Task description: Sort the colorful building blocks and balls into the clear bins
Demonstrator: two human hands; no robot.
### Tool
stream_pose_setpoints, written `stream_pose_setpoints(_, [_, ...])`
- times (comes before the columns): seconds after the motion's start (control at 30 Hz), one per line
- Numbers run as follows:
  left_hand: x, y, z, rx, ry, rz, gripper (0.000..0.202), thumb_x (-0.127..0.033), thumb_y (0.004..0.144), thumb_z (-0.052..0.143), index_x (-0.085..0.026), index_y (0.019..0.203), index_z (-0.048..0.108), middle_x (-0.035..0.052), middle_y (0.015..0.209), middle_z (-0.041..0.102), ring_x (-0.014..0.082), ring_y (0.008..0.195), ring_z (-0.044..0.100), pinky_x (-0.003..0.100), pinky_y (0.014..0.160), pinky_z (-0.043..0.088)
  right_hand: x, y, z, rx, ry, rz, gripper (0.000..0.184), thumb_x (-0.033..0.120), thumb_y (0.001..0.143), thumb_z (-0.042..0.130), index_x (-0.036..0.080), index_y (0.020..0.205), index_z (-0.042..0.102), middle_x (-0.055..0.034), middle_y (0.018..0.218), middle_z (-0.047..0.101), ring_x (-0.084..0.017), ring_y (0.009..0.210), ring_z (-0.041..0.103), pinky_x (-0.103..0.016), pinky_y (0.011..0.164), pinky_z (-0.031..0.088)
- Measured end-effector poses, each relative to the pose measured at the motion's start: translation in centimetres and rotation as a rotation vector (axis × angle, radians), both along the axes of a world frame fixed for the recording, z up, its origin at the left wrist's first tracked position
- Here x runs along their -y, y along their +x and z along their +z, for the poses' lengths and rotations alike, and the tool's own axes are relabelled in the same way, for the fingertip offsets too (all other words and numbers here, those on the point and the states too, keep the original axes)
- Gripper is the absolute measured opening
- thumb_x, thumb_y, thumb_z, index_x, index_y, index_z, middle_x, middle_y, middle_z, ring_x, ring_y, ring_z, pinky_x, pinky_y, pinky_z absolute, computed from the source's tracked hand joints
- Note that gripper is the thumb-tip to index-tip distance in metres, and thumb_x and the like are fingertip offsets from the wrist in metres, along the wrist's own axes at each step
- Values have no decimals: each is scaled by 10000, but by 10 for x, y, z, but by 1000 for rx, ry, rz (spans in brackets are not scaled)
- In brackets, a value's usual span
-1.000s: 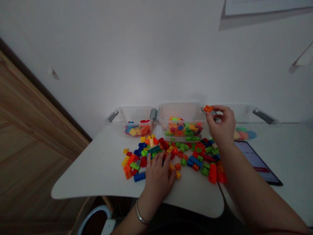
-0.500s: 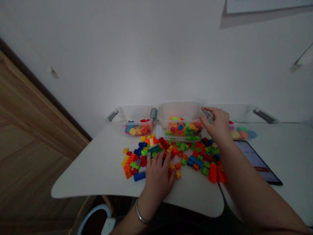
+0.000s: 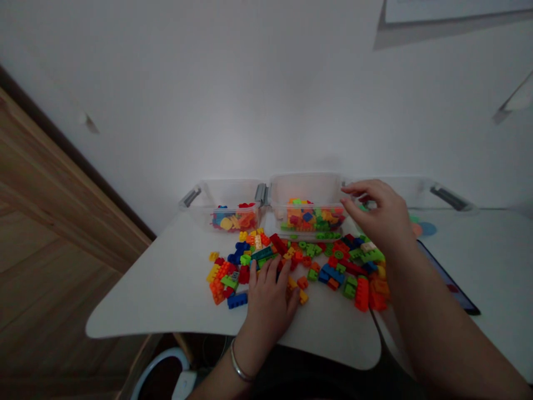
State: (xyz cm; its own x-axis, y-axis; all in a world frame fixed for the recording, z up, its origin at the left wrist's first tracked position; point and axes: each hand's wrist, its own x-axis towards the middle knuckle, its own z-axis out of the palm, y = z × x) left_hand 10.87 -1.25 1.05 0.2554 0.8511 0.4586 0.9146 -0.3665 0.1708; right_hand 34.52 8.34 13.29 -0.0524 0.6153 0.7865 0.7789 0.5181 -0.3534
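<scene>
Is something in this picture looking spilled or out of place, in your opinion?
Yes. Many plastic bricks lie loose on the white desk, in front of the clear bins and not inside them. They look spilled, and the left hand rests at the edge of the pile.

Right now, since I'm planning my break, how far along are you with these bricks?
Done: the left bin and middle bin already hold bricks, the middle one more. In hand: the right hand hovers at the right bin, nothing clearly held, while the left hand rests among the loose bricks. Still to go: those bricks, spread across the table.
</scene>
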Motion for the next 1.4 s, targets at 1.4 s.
stream_pose_setpoints(1.4, [1,1,3,17,-23,4,485,-309,881,554,-207,1354,541,120,1363,578,299,1227,538,619,1150,235,2,-42,-34,898,-774,11,208,170,797,595,178,972,707,-116,1006,736,-277,960,692,-335,746,524])
